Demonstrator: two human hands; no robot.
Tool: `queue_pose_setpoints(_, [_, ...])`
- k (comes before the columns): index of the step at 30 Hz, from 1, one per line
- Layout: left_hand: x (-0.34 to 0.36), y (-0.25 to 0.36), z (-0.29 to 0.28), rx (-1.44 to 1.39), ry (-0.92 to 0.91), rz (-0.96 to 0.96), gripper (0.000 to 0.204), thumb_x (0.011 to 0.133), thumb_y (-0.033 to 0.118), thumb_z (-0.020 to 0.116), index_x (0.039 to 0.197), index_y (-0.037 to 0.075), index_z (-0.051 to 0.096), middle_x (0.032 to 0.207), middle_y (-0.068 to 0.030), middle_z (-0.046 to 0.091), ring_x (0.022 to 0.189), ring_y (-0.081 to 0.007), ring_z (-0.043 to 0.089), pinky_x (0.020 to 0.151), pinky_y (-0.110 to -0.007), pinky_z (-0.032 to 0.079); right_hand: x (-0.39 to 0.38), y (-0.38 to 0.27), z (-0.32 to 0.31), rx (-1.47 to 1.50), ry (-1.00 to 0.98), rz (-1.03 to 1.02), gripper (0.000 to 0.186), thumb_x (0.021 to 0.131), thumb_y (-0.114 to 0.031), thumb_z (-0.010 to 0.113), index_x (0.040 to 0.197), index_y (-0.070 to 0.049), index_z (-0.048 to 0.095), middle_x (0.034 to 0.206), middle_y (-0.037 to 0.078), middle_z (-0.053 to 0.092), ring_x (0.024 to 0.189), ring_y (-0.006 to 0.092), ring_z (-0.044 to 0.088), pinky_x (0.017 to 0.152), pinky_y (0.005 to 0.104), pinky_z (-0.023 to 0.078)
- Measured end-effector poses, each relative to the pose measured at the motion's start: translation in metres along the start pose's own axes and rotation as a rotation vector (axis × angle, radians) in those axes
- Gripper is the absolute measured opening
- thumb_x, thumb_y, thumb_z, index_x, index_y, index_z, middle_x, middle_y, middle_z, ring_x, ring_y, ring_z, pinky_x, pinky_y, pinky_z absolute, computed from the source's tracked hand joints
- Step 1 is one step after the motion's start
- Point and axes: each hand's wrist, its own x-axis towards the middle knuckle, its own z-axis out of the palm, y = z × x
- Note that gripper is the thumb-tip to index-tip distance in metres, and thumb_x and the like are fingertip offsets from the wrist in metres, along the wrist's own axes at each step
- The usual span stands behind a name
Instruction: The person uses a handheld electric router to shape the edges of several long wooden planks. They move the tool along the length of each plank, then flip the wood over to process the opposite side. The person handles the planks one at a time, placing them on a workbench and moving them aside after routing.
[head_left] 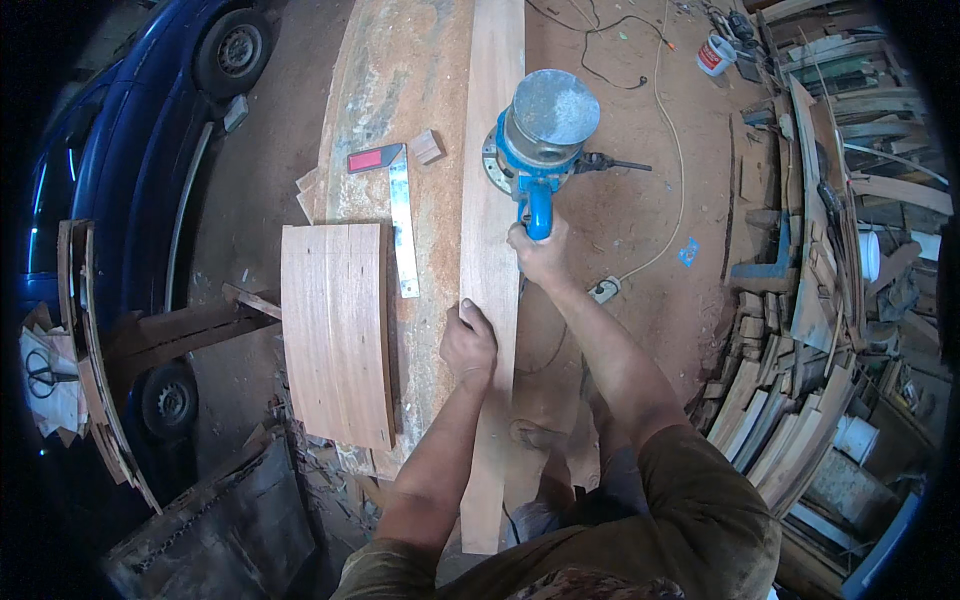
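Note:
A blue router (540, 135) with a round, dusty silver top stands on a long pale wooden board (488, 250), its base reaching past the board's right edge. My right hand (541, 252) is closed around the router's blue handle. Nearer to me, my left hand (468, 342) is closed at the board's left edge, thumb on top; its curled fingers are partly hidden. To the left lie a try square (402, 230) with a red-and-grey handle, a small wood block (426, 147) and a wide wooden panel (335, 330).
Sawdust covers the workbench (400, 70) under the board. Cables cross the dirt floor on the right, by a power socket (604, 289) and a white bucket (714, 56). Stacked timber (785, 410) lines the right side. A blue vehicle (135, 130) stands at the left.

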Motion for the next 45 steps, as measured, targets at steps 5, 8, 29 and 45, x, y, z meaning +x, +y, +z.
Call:
queue_pose_setpoints(5, [0.002, -0.001, 0.002, 0.014, -0.005, -0.021, 0.053, 0.105, 0.046, 0.038, 0.107, -0.001, 0.065, 0.091, -0.0318, 0.068, 0.088, -0.0525, 0.064, 0.082, -0.059, 0.048, 0.021, 0.005, 0.004, 0.022, 0.005, -0.021, 0.010, 0.080, 0.002, 0.063, 0.086, -0.002, 0.056, 0.070, 0.003, 0.059, 0.059, 0.0137, 0.064, 0.055, 0.0303, 0.052])
queue_pose_setpoints(8, [0.001, 0.003, 0.001, -0.010, 0.005, -0.022, 0.053, 0.106, 0.045, 0.037, 0.103, -0.001, 0.064, 0.090, -0.0332, 0.067, 0.088, -0.0534, 0.064, 0.081, -0.059, 0.047, 0.035, 0.005, 0.006, 0.034, 0.015, -0.020, 0.010, 0.080, 0.002, 0.063, 0.086, -0.002, 0.056, 0.071, 0.003, 0.059, 0.059, 0.0137, 0.064, 0.055, 0.0301, 0.053])
queue_pose_setpoints(29, [0.007, -0.002, 0.014, 0.009, 0.116, -0.031, 0.049, 0.104, 0.044, 0.041, 0.096, 0.003, 0.065, 0.080, -0.0285, 0.068, 0.078, -0.0511, 0.065, 0.072, -0.059, 0.049, 0.122, 0.011, 0.014, 0.041, 0.001, -0.081, 0.012, 0.082, 0.004, 0.064, 0.087, -0.003, 0.056, 0.070, 0.001, 0.057, 0.057, 0.0115, 0.062, 0.053, 0.0293, 0.053])
queue_pose_setpoints(45, [0.011, 0.007, 0.004, -0.005, 0.049, -0.046, 0.042, 0.102, 0.038, 0.046, 0.108, 0.002, 0.067, 0.084, -0.0272, 0.069, 0.079, -0.0489, 0.066, 0.072, -0.055, 0.051, 0.175, 0.007, 0.016, 0.091, -0.033, 0.059, 0.012, 0.080, -0.002, 0.066, 0.089, -0.002, 0.059, 0.075, 0.003, 0.060, 0.066, 0.0130, 0.061, 0.060, 0.0321, 0.050])
